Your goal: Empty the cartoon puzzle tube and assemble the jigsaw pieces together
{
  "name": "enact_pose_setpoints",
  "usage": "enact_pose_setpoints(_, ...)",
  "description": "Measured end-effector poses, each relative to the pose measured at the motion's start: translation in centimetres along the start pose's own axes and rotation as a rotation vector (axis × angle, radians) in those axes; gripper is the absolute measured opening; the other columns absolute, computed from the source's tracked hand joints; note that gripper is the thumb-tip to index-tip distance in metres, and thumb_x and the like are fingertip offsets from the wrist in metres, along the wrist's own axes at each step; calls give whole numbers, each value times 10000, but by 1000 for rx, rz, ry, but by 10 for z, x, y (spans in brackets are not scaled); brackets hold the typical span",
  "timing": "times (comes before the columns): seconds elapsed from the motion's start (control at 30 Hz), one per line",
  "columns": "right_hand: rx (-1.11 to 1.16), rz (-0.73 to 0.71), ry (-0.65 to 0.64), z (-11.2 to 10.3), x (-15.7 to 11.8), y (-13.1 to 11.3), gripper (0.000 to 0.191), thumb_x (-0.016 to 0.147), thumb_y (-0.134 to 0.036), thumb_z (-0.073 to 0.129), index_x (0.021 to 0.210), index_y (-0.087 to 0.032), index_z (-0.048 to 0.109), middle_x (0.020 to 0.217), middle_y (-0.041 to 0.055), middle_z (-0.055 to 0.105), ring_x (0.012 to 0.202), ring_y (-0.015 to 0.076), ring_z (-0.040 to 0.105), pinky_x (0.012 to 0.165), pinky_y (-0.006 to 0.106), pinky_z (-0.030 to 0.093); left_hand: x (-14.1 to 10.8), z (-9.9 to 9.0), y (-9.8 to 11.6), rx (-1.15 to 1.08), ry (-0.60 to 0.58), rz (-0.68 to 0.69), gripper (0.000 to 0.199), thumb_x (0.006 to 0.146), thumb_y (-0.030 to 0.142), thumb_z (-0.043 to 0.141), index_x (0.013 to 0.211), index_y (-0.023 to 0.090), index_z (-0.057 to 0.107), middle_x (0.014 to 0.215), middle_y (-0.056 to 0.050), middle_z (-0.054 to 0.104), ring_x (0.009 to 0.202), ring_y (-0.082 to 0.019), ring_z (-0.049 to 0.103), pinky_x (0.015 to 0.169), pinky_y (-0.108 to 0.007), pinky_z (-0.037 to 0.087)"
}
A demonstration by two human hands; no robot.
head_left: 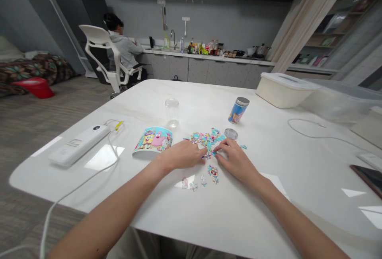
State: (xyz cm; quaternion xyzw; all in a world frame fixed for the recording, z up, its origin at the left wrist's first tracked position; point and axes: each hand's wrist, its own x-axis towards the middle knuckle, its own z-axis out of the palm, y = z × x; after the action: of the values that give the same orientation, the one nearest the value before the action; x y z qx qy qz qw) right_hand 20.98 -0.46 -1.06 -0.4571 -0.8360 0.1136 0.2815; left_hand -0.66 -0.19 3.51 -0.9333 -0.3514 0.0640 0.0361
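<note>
Both hands are at a loose pile of small colourful puzzle pieces [209,137] on the white table. My left hand [186,154] lies at the pile's near left side, fingers bent down among the pieces; whether it grips one is hidden. At the near right side, my right hand [231,155] touches the pieces with its thumb and fingers apart. Just below the hands lies a small joined cluster of pieces [213,172], with several loose pieces [193,186] to its left. A curved cartoon picture sheet [153,139] stands left of the pile. A round metal lid [230,133] lies behind my right hand.
Behind the pile stand a clear jar [172,112] and a blue cartoon can [238,110]. A white power strip [80,143] with a cable is at the left. Storage boxes [286,89] and a dark phone [368,177] are at the right. A person [123,48] sits beyond the table.
</note>
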Motion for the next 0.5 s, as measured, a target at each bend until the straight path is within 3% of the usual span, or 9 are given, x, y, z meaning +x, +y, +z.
enact_pose_setpoints(0.23, 35, 23, -37, -2, 1, -4, 148, 824, -129, 566, 906, -209, 659, 954, 71, 591, 916, 227, 584, 843, 421, 502, -3, 2, -6, 66, -37, 1, 208, 973, 194, 380, 1047, 152, 570, 687, -76, 660, 667, -220, 659, 631, -312, 464)
enact_pose_setpoints(0.4, 7, 27, -12, -3, 2, 3, 136, 844, -164, 544, 929, -209, 640, 959, 71, 591, 914, 224, 589, 831, 399, 498, -2, 0, -7, 88, -22, -107, 295, 982, 305, 395, 1184, 136, 528, 786, -109, 695, 719, -242, 678, 628, -315, 461)
enact_pose_setpoints(0.5, -80, 111, 111, -1, 3, 15, 149, 854, -186, 509, 942, -202, 628, 975, 91, 574, 938, 249, 581, 828, 415, 495, -3, -3, -8, 105, -31, -235, 389, 992, 380, 376, 1183, 85, 543, 803, -145, 699, 740, -267, 683, 616, -326, 457)
